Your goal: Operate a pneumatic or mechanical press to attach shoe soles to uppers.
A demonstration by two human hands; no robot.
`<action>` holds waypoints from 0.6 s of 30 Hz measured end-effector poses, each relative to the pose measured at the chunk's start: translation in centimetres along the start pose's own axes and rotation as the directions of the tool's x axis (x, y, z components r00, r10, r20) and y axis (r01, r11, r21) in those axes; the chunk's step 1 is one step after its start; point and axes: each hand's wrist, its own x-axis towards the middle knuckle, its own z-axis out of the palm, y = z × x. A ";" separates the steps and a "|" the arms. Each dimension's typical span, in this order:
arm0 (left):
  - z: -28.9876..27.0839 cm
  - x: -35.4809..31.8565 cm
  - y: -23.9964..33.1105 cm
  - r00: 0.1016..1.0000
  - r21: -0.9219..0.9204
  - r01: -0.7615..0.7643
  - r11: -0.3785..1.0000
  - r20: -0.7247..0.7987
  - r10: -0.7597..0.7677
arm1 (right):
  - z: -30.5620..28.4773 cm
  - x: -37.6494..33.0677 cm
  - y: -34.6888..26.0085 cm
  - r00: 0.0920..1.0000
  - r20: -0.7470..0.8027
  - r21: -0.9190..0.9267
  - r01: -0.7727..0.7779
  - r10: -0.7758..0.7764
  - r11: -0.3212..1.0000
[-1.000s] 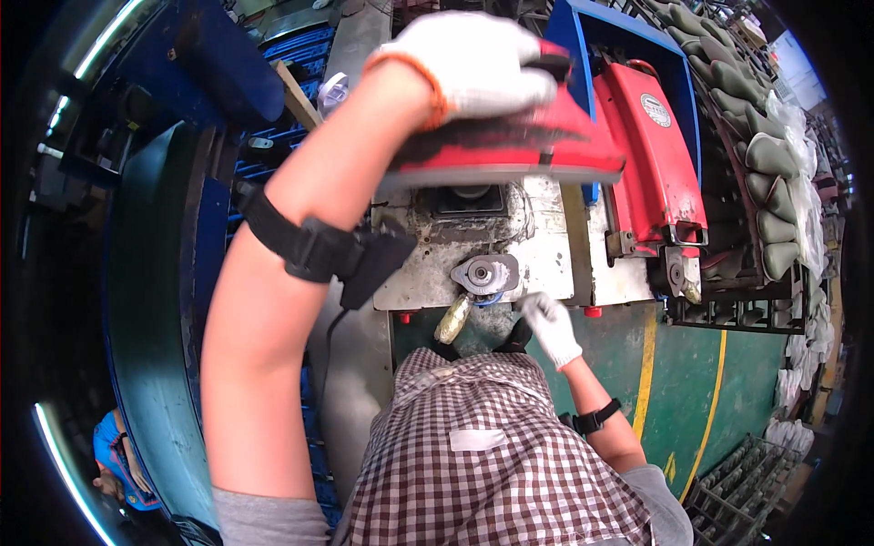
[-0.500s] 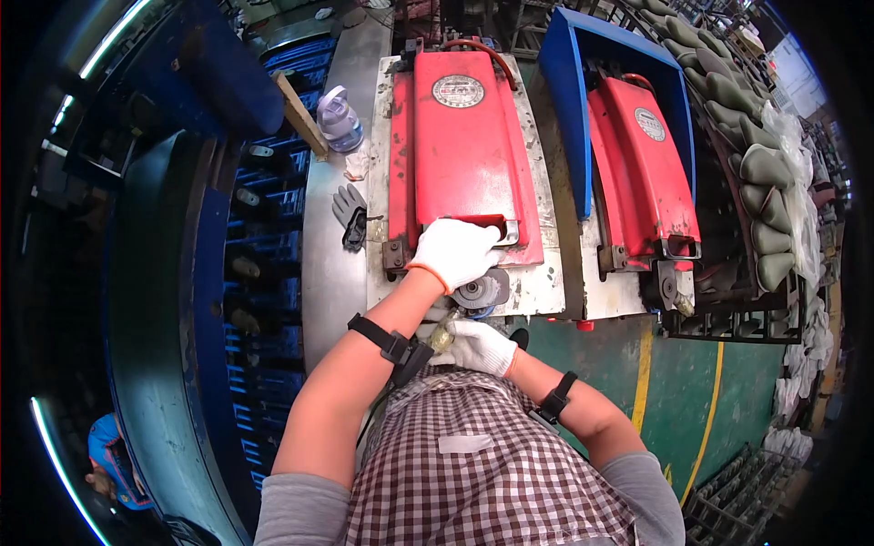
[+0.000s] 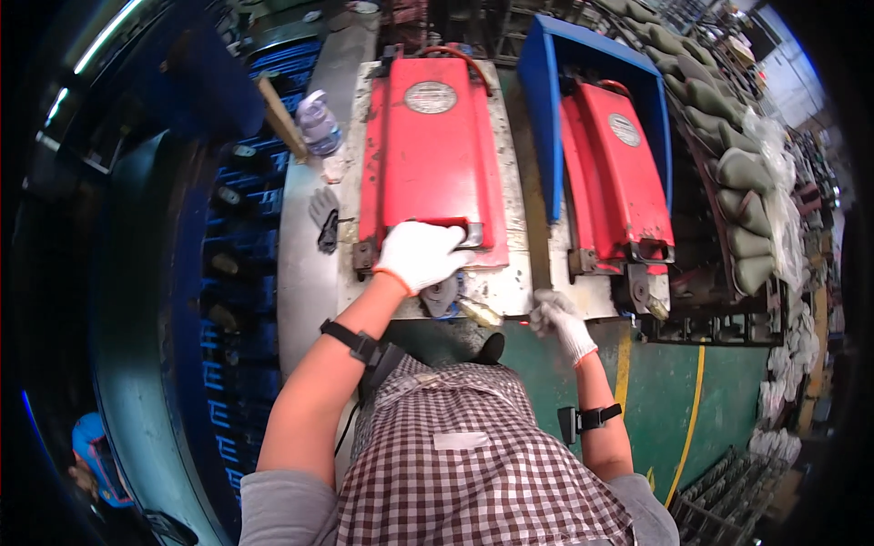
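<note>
My left hand (image 3: 421,255), in a white knit glove with an orange cuff, closes round the metal handle at the near end of a red box-shaped machine (image 3: 431,155). Its fingers cover most of that handle. Just below it sits a grey round cam (image 3: 442,296) with a lever grip (image 3: 480,312) wrapped in yellowish clear film, pointing right. My right hand (image 3: 560,320), gloved alike and slightly blurred, hangs by the front edge of the benches. Its fingers are loosely bent and apart, with nothing visible in them. To its right is a second red machine (image 3: 619,173) with its own handle (image 3: 654,250).
A blue metal hood (image 3: 546,118) surrounds the second machine. On the steel bench at left stand a clear plastic jug (image 3: 319,127) and a grey glove (image 3: 323,211). Racks of grey-green foot-shaped forms (image 3: 748,218) line the right. A person in blue (image 3: 102,460) is at lower left.
My right hand has left the lever below the left machine and moved right. The lever grip now points right. My left hand stays at the handle; the whole view has shifted slightly.
</note>
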 end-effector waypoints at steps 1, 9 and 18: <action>-0.3 0.3 0.7 1.000 -0.033 0.011 0.999 -0.012 -0.011 | -3.3 1.0 0.9 0.993 -0.075 -0.209 0.073 -0.091 0.975; -0.4 -0.1 2.2 0.961 -0.198 0.187 0.962 -0.167 -0.221 | -16.0 -1.9 -5.5 0.485 -0.468 -0.827 0.053 -0.738 0.559; 3.2 1.0 4.7 0.718 -0.230 0.187 0.955 -0.632 -0.293 | -23.8 0.7 -1.3 0.555 -0.659 -0.720 -0.267 -0.508 0.641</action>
